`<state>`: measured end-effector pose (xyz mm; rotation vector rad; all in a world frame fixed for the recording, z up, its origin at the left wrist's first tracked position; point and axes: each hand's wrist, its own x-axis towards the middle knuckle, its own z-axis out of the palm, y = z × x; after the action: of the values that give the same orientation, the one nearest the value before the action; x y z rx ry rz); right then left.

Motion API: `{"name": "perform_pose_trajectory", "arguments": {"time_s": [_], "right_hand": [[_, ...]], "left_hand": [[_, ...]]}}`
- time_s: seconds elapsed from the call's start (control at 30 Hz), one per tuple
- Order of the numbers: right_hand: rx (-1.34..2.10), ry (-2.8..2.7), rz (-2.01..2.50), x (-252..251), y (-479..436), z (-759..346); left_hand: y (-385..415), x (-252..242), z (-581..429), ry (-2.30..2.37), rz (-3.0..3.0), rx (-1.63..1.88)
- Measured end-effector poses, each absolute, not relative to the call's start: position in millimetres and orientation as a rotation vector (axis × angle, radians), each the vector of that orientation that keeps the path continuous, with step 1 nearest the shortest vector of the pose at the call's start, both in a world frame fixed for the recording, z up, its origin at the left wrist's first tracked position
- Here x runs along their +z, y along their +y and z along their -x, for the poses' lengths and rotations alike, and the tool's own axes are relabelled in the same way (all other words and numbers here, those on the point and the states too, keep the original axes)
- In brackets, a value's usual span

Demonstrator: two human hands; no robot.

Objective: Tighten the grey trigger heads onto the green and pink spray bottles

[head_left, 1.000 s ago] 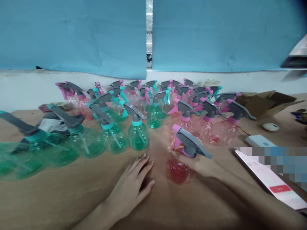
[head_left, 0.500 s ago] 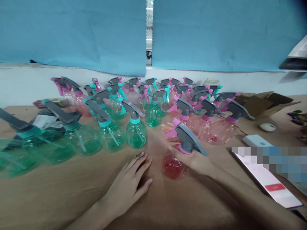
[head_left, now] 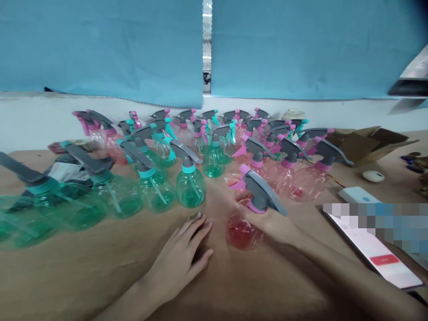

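My right hand [head_left: 252, 214] is wrapped round the neck of a pink spray bottle [head_left: 243, 232] with a grey and pink trigger head; the bottle stands upright on the table. Flat on the wood to its left rests my left hand [head_left: 182, 249], fingers stretched out and holding nothing. Beyond its fingertips is a green spray bottle [head_left: 190, 189] with a turquoise collar. A row of similar green bottles [head_left: 155, 191] runs off to the left. Several pink spray bottles [head_left: 309, 180] stand behind and right of the one I hold.
More pink and green bottles crowd the back of the wooden table [head_left: 140, 267]. At right lie a phone [head_left: 374, 249], a white box [head_left: 357, 195], a white mouse-like object [head_left: 373, 176] and an open cardboard box [head_left: 364, 142]. Blue cloth [head_left: 100, 49] hangs behind.
Both hands and the held pink spray bottle stay almost where they were. Only a slight shift of the camera view shows.
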<state>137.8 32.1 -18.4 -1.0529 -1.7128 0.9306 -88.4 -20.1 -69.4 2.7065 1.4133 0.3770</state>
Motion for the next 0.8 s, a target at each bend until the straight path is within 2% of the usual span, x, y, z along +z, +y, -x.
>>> {"name": "perform_pose_trajectory", "arguments": {"time_s": [0.8], "right_hand": [[0.930,-1.738,1.081,-7,29,-134]], "left_hand": [[-22,-68,87,1.416,-2.698,0.386]]}}
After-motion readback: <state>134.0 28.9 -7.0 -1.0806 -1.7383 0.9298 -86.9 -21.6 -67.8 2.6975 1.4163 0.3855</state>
